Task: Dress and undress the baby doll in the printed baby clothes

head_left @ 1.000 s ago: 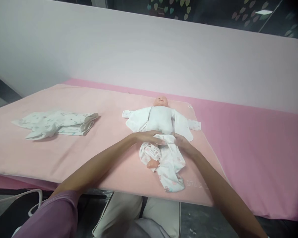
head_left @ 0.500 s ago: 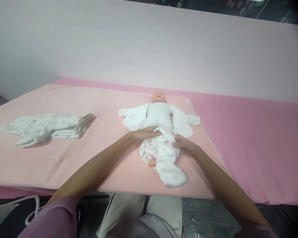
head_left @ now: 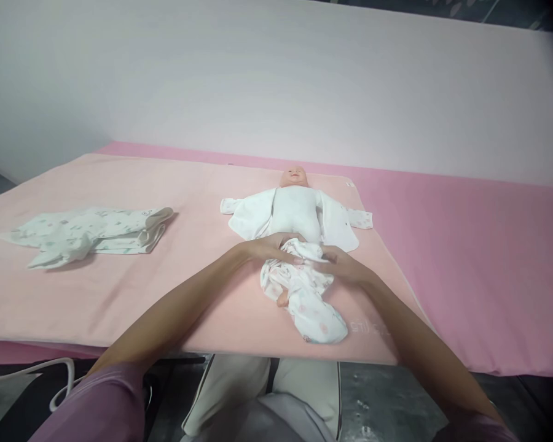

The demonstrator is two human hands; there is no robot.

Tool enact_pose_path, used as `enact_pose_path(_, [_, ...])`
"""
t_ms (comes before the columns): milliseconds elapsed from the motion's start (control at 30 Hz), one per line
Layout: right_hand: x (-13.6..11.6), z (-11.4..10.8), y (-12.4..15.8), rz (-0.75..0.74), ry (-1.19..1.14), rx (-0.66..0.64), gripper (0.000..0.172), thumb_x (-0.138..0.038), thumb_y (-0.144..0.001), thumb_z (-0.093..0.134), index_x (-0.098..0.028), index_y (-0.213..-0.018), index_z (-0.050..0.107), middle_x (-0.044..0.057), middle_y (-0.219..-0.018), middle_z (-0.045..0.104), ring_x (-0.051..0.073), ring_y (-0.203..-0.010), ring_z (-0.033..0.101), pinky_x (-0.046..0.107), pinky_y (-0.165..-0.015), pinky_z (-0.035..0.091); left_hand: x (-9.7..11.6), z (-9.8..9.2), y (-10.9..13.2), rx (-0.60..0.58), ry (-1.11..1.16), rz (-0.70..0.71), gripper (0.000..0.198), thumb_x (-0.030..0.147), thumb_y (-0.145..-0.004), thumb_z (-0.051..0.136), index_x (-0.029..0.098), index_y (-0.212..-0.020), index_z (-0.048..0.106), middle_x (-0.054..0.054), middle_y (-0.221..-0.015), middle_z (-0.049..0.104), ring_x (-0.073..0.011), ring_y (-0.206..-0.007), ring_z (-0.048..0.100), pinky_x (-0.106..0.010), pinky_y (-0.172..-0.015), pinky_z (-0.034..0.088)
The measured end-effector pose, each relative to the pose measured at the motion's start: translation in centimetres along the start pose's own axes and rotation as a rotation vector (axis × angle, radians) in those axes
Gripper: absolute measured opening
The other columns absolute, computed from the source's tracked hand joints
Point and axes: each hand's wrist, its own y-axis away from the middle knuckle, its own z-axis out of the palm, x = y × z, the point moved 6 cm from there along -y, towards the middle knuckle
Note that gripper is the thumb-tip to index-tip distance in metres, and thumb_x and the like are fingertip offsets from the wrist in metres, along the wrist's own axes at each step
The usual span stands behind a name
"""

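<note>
Both hands meet at the waist of the baby doll [head_left: 295,209], which lies face up with its head away from the person. The left hand [head_left: 270,247] and the right hand [head_left: 338,263] each have their fingers closed on the bunched top edge of the printed trousers [head_left: 306,298], which cover the doll's legs; one bare foot [head_left: 282,301] pokes out. An open white jacket [head_left: 251,218] spreads beneath the doll's torso. Well to the doll's left lies a folded printed garment [head_left: 90,232], on the same peach mat [head_left: 188,196] over the pink worktop [head_left: 465,258].
</note>
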Motion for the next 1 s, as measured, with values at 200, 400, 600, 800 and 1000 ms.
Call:
enact_pose_path(200, [-0.2,-1.0,-0.4,-0.109,-0.031,0.263,0.034,-0.057,-0.1,0.069,-0.024,-0.097,0.06,-0.002,-0.089,0.057,0.016,-0.082,0.053,0.027,-0.076,0.047,-0.1,0.6,0.5,-0.117,-0.179,-0.084,0.039,0.047,-0.084,0.087,0.018,-0.105,0.073,-0.007,-0.109,0.075,-0.0249,-0.102,0.072,-0.031,-0.086,0.056])
enact_pose_path(400, [0.2,0.8,-0.1,0.043,-0.018,-0.122,0.046,-0.059,-0.098,0.071,-0.02,-0.123,0.07,0.003,-0.102,0.069,0.02,-0.091,0.063,0.028,-0.077,0.051,-0.4,-0.9,0.2,0.049,-0.139,0.061,0.042,0.052,-0.092,0.078,0.017,-0.11,0.065,-0.005,-0.103,0.067,-0.0182,-0.094,0.065,-0.025,-0.08,0.051])
enact_pose_path(600, [0.0,0.9,0.3,0.077,-0.027,-0.167,0.057,-0.052,-0.093,0.081,-0.022,-0.138,0.066,0.006,-0.12,0.073,0.024,-0.109,0.068,0.031,-0.088,0.054,-0.5,-0.4,-0.1,0.063,-0.193,0.104,0.04,0.053,-0.093,0.076,0.016,-0.103,0.065,-0.005,-0.1,0.066,-0.0174,-0.09,0.063,-0.024,-0.078,0.05])
enact_pose_path(800, [0.2,0.3,0.2,0.021,-0.036,-0.01,0.041,-0.053,-0.092,0.081,-0.019,-0.114,0.074,0.003,-0.1,0.073,0.021,-0.091,0.068,0.03,-0.08,0.053,-1.0,-0.3,0.0,0.032,-0.251,-0.004,0.043,0.057,-0.092,0.076,0.015,-0.105,0.072,-0.006,-0.103,0.073,-0.021,-0.094,0.068,-0.027,-0.08,0.053])
enact_pose_path(1000, [0.3,0.1,-0.4,-0.016,-0.184,0.163,0.045,-0.06,-0.1,0.069,-0.024,-0.127,0.067,0.004,-0.111,0.072,0.02,-0.098,0.067,0.03,-0.086,0.053,-0.4,0.5,0.8,-0.165,-0.202,-0.097,0.044,0.047,-0.077,0.092,0.019,-0.107,0.076,-0.007,-0.11,0.078,-0.0273,-0.104,0.073,-0.032,-0.085,0.057])
